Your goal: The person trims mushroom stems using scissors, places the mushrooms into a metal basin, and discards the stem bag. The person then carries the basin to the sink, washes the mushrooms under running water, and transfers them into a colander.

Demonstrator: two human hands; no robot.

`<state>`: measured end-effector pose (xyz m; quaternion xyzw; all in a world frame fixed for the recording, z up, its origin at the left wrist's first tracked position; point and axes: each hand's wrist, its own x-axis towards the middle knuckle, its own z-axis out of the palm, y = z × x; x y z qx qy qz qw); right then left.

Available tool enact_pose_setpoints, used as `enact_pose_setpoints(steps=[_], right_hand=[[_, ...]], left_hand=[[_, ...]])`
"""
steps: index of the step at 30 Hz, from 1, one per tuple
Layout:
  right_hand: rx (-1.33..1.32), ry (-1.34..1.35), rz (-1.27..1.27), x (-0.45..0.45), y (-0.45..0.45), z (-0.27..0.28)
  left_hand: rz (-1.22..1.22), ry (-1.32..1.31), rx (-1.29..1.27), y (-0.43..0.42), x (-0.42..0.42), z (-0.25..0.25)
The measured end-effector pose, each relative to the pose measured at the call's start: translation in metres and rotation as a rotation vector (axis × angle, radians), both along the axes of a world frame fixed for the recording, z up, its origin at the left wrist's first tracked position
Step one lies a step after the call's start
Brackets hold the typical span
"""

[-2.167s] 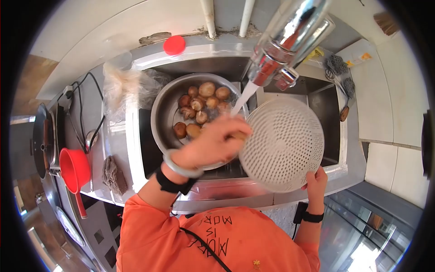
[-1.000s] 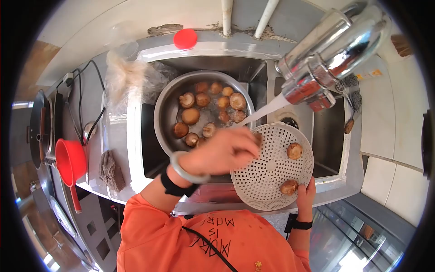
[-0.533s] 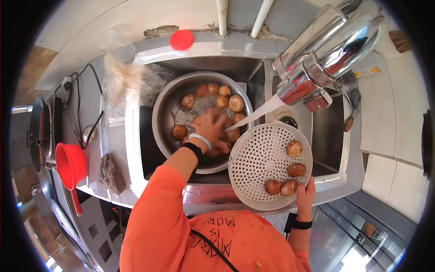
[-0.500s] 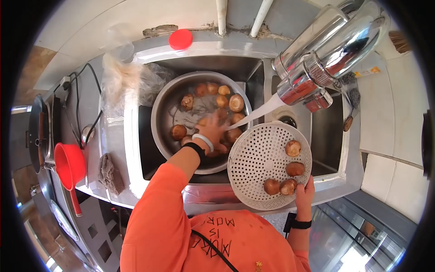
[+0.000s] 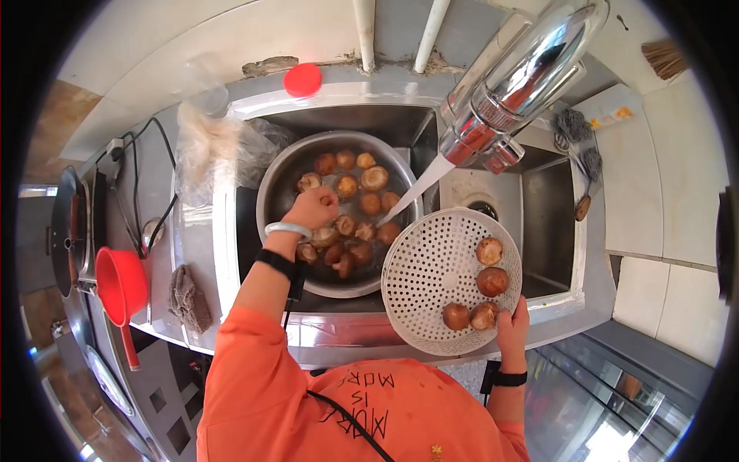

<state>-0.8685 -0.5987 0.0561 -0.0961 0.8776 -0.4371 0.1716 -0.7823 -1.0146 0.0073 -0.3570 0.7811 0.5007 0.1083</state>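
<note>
Brown mushrooms (image 5: 374, 179) float and sit in water inside a round metal basin (image 5: 265, 192). My left hand (image 5: 314, 206) is over the left side of the basin, its fingers curled inward among the mushrooms; what they hold, if anything, is hidden. At the lower right, my right hand (image 5: 513, 327) grips the rim of a white perforated colander (image 5: 431, 269), which is tilted against the basin's edge. Several mushrooms (image 5: 493, 282) lie on the colander's right side, close to my right fingers. A stream of water runs from the faucet (image 5: 471, 127) into the basin.
The basin stands in the left bowl of a steel sink (image 5: 546, 223). A plastic bag (image 5: 223, 146) and a red lid (image 5: 302, 79) lie by its rim. To the left are a red dipper (image 5: 121, 285), a grey cloth (image 5: 189, 299) and black cords. A scrubber (image 5: 573, 127) lies at right.
My left hand has risen from the middle of the basin and moved left, its spread fingers now curled. The mushrooms have shifted in the water. My right hand still holds the colander.
</note>
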Motion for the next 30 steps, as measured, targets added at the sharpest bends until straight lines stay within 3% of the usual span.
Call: enact_pose_setpoints(steps=[2,3,4,6,9,10,11,14,15,17,20,23,24,28,30], right_hand=[[-0.016,-0.009,0.002,0.002,-0.001,-0.002],[-0.025,-0.015,-0.019,0.002,0.000,-0.004],[-0.031,-0.020,-0.040,0.001,0.001,-0.004],[-0.029,-0.021,-0.036,0.001,0.000,-0.002],[-0.006,-0.018,-0.040,0.002,0.000,-0.001],[0.015,-0.018,-0.035,0.002,0.000,-0.001],[0.020,-0.015,-0.035,0.002,-0.001,0.001],[0.052,-0.002,-0.039,0.002,-0.005,0.005],[0.057,0.002,-0.041,0.001,-0.005,0.004],[0.086,-0.047,-0.046,0.002,-0.003,0.005],[0.013,-0.052,-0.022,0.002,-0.006,0.007],[-0.004,-0.077,-0.035,0.002,-0.004,0.006],[-0.006,-0.079,-0.026,0.003,-0.004,0.005],[-0.021,-0.020,-0.052,0.001,-0.006,0.001],[0.010,-0.005,-0.027,0.002,-0.002,0.002]], left_hand=[[-0.024,0.320,0.429,0.016,-0.004,0.059],[-0.086,0.357,0.637,0.032,-0.001,0.087],[-0.291,0.519,0.626,0.046,-0.003,0.106],[-0.465,0.690,0.561,0.047,-0.010,0.102],[-0.320,0.349,0.337,0.006,-0.035,0.056],[-0.228,0.286,0.106,-0.017,-0.044,0.003],[-0.184,0.259,-0.008,-0.022,-0.051,-0.020],[-0.057,-0.071,-0.517,-0.009,-0.075,-0.048],[-0.058,-0.067,-0.512,0.004,-0.085,-0.046],[-0.417,-0.158,-0.664,0.039,-0.093,-0.042],[-0.491,-0.063,-0.416,0.068,-0.085,-0.052],[-0.487,-0.133,-0.242,0.057,-0.057,-0.071],[-0.550,-0.022,-0.372,0.050,-0.041,-0.088],[-0.499,-0.059,-0.447,0.013,-0.018,-0.110],[-0.358,-0.036,-0.218,0.001,-0.013,-0.099]])
